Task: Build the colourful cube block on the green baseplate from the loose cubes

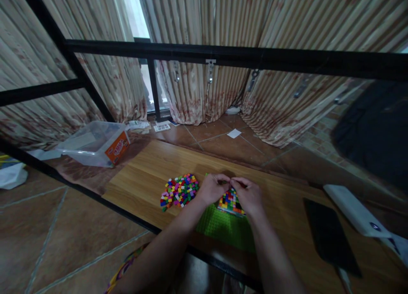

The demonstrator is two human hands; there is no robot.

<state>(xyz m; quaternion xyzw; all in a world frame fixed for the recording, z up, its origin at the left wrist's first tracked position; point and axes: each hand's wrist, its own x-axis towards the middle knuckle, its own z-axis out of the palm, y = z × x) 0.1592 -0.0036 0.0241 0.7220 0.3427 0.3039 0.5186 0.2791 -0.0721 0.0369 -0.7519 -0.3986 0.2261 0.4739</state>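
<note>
A green studded baseplate (223, 229) lies on the wooden table, bearing a block of many-coloured toy bricks (229, 204). Over the far part of that block, my left hand (213, 189) comes in from the left with thumb and fingers pinched together. My right hand (250, 196) meets it from the right, also closed in a pinch, the fingertips of both hands touching or nearly so. Whatever sits between the fingertips is too small to make out. Just left of my left hand is a loose pile of small coloured bricks (180, 191).
The wooden table (143, 168) has a dark flat tablet-like slab (330, 234) and a long white object (352, 211) at its right. A clear plastic bin (92, 143) stands beyond the left end. A black metal bar (239, 58) crosses before the curtains (229, 21).
</note>
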